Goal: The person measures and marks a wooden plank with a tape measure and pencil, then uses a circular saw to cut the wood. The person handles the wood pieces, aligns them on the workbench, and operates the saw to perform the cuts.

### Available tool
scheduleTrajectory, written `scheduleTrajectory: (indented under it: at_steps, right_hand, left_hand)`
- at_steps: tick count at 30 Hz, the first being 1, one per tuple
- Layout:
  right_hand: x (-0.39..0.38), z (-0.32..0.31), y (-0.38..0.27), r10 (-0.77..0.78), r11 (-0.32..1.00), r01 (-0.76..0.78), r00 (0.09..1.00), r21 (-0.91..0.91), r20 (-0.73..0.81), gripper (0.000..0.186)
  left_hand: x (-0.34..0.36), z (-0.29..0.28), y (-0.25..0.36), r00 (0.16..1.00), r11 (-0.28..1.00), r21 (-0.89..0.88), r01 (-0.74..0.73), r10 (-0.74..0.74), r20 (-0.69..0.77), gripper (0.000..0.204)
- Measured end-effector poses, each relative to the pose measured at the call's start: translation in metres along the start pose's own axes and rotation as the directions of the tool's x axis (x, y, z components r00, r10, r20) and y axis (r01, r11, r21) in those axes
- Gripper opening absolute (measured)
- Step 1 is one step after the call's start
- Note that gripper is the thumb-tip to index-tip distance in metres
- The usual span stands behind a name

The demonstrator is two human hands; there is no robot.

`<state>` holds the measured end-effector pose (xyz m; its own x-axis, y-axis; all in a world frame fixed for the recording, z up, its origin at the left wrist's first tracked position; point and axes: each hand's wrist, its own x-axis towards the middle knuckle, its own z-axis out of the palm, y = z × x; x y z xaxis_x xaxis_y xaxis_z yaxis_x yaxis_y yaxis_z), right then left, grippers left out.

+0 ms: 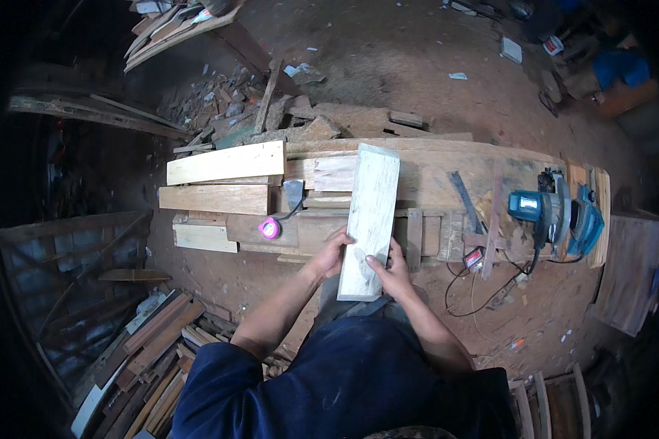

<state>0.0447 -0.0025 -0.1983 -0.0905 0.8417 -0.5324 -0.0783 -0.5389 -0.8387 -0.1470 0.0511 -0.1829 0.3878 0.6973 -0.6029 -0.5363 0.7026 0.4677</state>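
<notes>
A pale wooden board (pixel 372 208) is held up in front of me, its long side pointing away over the workbench. My left hand (pixel 332 252) grips its left edge, with the fingers passing underneath. On the right edge, my right hand (pixel 392 272) is closed around the board, the thumb lying on its top face. Left of the board, a pink tape measure (pixel 270 228) rests on the bench, beside a putty knife (pixel 293 194) with a wide blade. Several cut boards, among them a light plank (pixel 227 163) and a browner plank (pixel 214 199), lie at the bench's left end.
A teal circular saw (pixel 534 206) sits on the right of the wooden workbench (pixel 447 172), its cord trailing to the dirt floor. Stacked timber offcuts (pixel 150 351) fill the lower left. Scrap wood (pixel 231 99) is heaped beyond the bench, below a loaded table (pixel 198 29).
</notes>
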Motion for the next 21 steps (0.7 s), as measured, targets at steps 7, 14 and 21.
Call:
scheduleTrajectory:
  at_steps: [7,14,21]
  right_hand:
    - [0.009,0.024,-0.011,0.007,0.977,-0.038,0.989,-0.209,-0.148,0.042]
    - [0.013,0.033,-0.022,-0.132,0.923,0.109,0.991,-0.368,-0.037,0.041]
    - [0.027,0.092,-0.073,-0.287,0.636,0.367,0.929,-0.679,0.233,0.037]
  left_hand:
    - [-0.007,-0.019,-0.007,0.992,0.991,-0.086,-0.107,0.101,-0.072,0.060]
    - [-0.011,-0.069,0.021,0.951,0.981,0.045,-0.190,0.195,-0.240,0.046]
    - [-0.035,-0.092,0.024,0.821,0.911,-0.096,-0.402,0.311,-0.479,0.065]
